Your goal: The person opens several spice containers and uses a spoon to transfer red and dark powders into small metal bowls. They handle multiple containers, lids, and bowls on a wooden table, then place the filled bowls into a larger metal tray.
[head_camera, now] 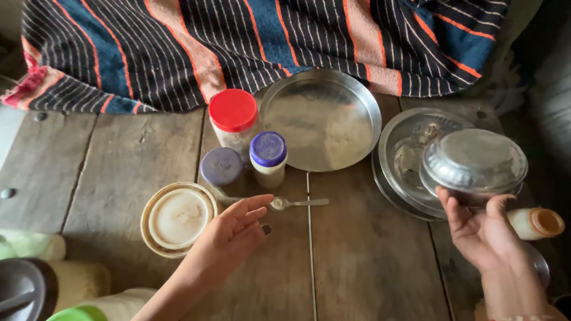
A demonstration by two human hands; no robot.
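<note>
At table's right edge, right hand (480,233) holds steel bowl (474,163).

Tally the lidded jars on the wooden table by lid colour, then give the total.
Red lid: 1, the red-lidded jar
Purple lid: 2, the tall purple-lidded jar and the short purple-lidded jar
Orange lid: 1, the orange-lidded jar lying on its side
Cream lid: 1, the wide cream-lidded container
Total: 5
</note>
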